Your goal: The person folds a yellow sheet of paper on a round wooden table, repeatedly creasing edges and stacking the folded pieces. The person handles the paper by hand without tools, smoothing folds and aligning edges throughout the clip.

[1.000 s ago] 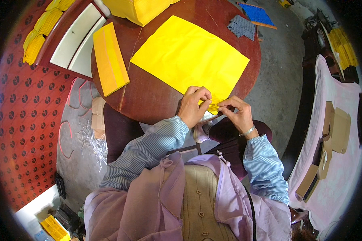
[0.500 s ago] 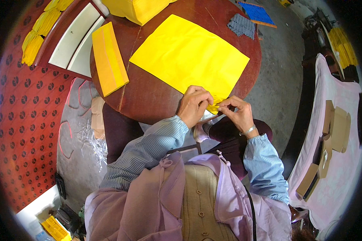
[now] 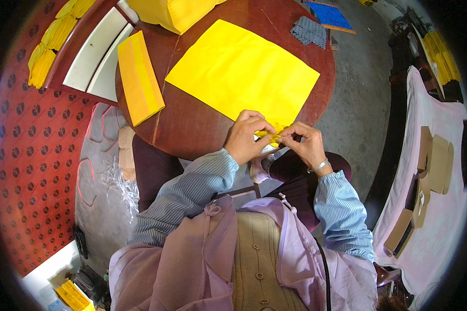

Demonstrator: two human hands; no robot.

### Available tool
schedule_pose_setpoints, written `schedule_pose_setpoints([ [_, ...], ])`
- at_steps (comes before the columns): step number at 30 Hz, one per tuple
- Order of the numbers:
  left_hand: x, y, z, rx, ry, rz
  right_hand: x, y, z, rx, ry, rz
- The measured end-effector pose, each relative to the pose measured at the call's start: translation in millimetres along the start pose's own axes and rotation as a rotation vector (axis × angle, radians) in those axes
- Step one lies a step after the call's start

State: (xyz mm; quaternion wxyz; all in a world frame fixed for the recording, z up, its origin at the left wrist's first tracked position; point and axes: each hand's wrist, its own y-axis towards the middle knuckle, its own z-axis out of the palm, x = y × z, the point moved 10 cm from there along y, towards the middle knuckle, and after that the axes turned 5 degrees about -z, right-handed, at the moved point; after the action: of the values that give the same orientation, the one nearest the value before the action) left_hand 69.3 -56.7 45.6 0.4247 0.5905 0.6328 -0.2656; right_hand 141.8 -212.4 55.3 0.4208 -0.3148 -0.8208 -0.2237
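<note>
A wide yellow sheet [image 3: 244,67], smooth and flat, possibly a bag, lies across the round table. Its near end is bunched up at the table's front edge. There my left hand [image 3: 246,139] pinches the gathered yellow material between thumb and fingers. Close beside it on the right, my right hand [image 3: 304,146] has thumb and forefinger pressed together on the same crumpled bit. Something pale and shiny shows beneath the gathered part; what it is I cannot make out. The fingertips hide any small thing between them.
On the dark red round table [image 3: 192,140] lie a folded yellow strip [image 3: 140,78], a yellow block-shaped stack [image 3: 179,13] and a grey cloth [image 3: 310,32]. White strands [image 3: 120,181] are on the floor at left. An opened cardboard box [image 3: 423,181] rests on a pink-covered seat at right.
My left hand has drawn slightly left and down, and the fingertips of both hands now pinch a narrow twist of yellow between them. The sheet itself lies nearly as before.
</note>
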Motion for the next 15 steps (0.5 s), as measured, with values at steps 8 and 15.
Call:
schedule_pose_setpoints([
  [8, -1.4, -2.2, 0.4, -0.025, 0.007, 0.008, -1.0, 0.7, 0.5, 0.003, 0.000, 0.010],
  [15, -2.5, -1.6, -2.3, -0.073, 0.001, -0.017, 2.9, 4.0, -2.7, -0.019, 0.014, -0.004],
])
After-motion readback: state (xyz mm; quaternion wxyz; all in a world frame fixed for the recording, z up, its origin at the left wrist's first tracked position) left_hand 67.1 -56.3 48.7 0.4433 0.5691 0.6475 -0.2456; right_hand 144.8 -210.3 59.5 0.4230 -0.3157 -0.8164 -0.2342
